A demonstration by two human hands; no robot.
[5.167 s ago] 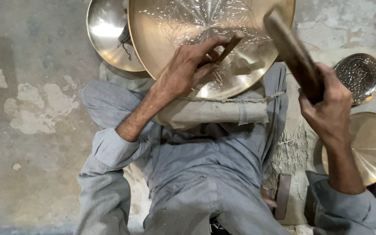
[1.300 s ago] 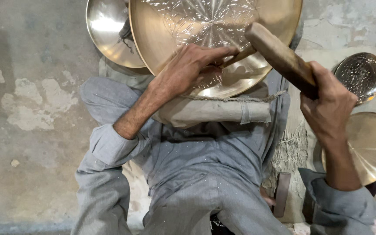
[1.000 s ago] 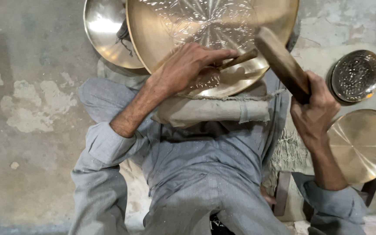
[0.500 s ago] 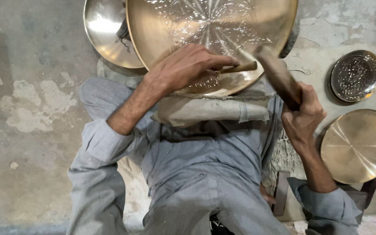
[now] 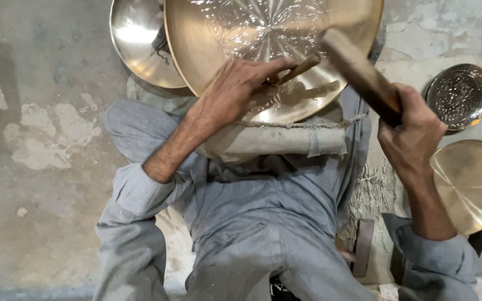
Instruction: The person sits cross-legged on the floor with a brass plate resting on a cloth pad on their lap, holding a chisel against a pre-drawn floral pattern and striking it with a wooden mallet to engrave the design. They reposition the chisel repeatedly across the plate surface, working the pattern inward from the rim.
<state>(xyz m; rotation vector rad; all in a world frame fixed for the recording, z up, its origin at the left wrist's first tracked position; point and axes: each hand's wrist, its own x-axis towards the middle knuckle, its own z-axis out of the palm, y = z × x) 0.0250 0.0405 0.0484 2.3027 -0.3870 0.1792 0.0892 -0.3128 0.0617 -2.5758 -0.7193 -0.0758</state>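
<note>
A large brass plate (image 5: 224,33) with a chased star pattern rests tilted on a rolled grey cloth pad (image 5: 274,139) over my lap. My left hand (image 5: 235,92) lies on the plate's lower part and pinches a thin metal chisel (image 5: 299,68) against the surface. My right hand (image 5: 411,131) grips a thick wooden mallet (image 5: 358,72), whose head hangs just above and to the right of the chisel's end.
A second plain brass bowl (image 5: 135,44) lies behind the plate at the upper left. At the right sit a small engraved dish (image 5: 458,95) and a smooth brass plate (image 5: 472,184). Rough concrete floor spreads to the left. A dark wooden block (image 5: 362,248) lies beside my right leg.
The mallet swung down beside the chisel half a second ago and has now risen again, with my right hand lifted. My left hand keeps the chisel on the plate.
</note>
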